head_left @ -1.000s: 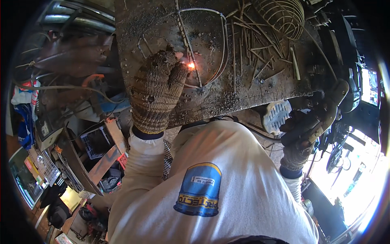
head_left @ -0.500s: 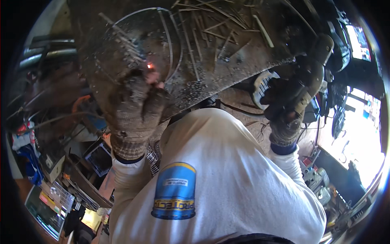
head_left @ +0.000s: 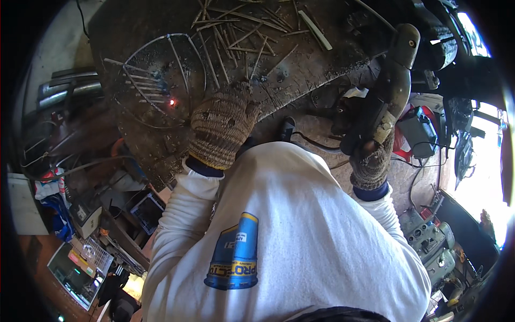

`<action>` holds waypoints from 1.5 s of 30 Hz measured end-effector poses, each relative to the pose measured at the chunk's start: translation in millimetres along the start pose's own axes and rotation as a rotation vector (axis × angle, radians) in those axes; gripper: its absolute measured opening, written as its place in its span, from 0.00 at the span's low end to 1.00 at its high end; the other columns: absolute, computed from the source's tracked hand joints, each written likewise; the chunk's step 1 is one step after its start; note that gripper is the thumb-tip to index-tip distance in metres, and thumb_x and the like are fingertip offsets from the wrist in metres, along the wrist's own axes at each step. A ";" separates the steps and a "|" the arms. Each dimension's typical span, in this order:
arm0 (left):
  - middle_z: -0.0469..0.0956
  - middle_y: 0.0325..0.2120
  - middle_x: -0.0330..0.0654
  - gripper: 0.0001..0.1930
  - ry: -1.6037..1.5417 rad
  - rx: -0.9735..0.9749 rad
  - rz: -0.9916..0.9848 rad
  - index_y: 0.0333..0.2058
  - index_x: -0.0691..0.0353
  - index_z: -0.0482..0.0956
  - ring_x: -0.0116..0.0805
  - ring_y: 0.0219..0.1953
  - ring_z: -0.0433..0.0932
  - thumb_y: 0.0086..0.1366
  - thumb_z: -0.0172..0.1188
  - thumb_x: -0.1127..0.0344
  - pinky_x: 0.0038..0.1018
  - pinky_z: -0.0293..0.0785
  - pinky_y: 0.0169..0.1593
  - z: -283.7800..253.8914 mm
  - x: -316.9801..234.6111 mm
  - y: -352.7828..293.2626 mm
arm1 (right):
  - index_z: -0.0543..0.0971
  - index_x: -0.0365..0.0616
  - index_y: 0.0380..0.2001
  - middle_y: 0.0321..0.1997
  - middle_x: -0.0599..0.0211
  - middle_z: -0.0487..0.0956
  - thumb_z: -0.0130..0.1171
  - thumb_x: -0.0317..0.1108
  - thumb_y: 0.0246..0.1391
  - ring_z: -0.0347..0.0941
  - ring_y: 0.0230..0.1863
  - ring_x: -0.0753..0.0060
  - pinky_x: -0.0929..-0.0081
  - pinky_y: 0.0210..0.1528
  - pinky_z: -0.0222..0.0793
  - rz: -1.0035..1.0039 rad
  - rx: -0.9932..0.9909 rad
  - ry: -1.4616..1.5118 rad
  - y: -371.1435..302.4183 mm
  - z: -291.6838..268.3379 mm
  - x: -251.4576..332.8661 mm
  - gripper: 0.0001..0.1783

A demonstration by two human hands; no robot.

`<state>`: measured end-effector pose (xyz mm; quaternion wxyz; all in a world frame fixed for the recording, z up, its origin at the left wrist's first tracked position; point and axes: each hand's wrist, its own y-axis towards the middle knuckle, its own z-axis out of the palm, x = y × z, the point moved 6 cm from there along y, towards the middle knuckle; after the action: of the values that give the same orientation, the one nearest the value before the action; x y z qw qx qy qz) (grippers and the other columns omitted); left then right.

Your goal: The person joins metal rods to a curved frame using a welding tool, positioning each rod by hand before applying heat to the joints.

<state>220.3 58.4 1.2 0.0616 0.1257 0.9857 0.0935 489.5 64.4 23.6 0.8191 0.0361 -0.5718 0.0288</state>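
Observation:
My left hand, in a dirty knitted glove, is over the near edge of the dark worktable, beside loose thin rods. Its back faces up and hides most of the fingers, so their grip cannot be made out. Left of it lies a frame of bent rod with several short parallel bars; a small spot on it glows red. My gloved right hand is closed around the taped lower end of a long grey-brown tool with a bent top. Dark parts beside the tool cover some fingers.
A pale flat strip lies among the rods. Cables run below the table edge. A dark box stands at the right, with grey machinery nearer. Metal pipes and a cluttered shelf are at the left.
My left hand has moved right, away from the glowing spot toward the loose rods. The view has shifted, and the frame's short bars show more clearly. My right hand keeps its hold.

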 end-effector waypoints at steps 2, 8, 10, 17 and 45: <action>0.81 0.35 0.47 0.18 0.112 -0.075 0.057 0.47 0.57 0.80 0.45 0.37 0.81 0.64 0.62 0.53 0.40 0.79 0.42 -9.0 -8.7 -5.2 | 0.59 0.40 0.66 0.58 0.53 0.73 0.75 0.54 0.46 0.77 0.53 0.58 0.64 0.49 0.80 0.017 -0.019 0.024 -2.9 -5.9 2.2 0.53; 0.82 0.35 0.44 0.15 0.432 0.113 -0.064 0.44 0.53 0.83 0.44 0.38 0.82 0.63 0.62 0.53 0.37 0.79 0.43 -9.7 -11.8 -19.3 | 0.58 0.39 0.67 0.59 0.54 0.73 0.75 0.53 0.47 0.76 0.54 0.59 0.64 0.51 0.79 0.027 0.002 0.049 0.0 -31.0 -1.4 0.53; 0.83 0.35 0.43 0.15 0.664 0.135 -0.039 0.43 0.53 0.83 0.44 0.39 0.82 0.62 0.63 0.53 0.37 0.79 0.44 -7.4 -6.4 -20.0 | 0.58 0.39 0.67 0.58 0.54 0.73 0.74 0.53 0.48 0.77 0.54 0.59 0.65 0.51 0.79 0.019 0.015 0.062 0.5 -35.6 -2.3 0.52; 0.82 0.44 0.48 0.18 0.222 0.093 -0.350 0.46 0.54 0.82 0.48 0.45 0.81 0.66 0.56 0.50 0.42 0.77 0.51 9.5 24.7 15.8 | 0.57 0.39 0.68 0.58 0.55 0.75 0.71 0.49 0.53 0.78 0.53 0.60 0.66 0.52 0.78 0.059 0.116 0.127 1.2 -39.4 -4.5 0.48; 0.82 0.44 0.48 0.14 -0.058 0.116 -0.220 0.42 0.59 0.82 0.49 0.48 0.79 0.58 0.64 0.61 0.38 0.75 0.53 -17.3 27.5 -42.5 | 0.56 0.40 0.69 0.61 0.58 0.72 0.74 0.48 0.49 0.74 0.59 0.63 0.67 0.59 0.74 0.110 0.087 0.164 0.2 -47.3 -5.8 0.52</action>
<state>181.4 22.2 6.8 0.0926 0.0230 0.9951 0.0253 531.7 68.8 1.9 0.8581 0.0378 -0.5020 0.1014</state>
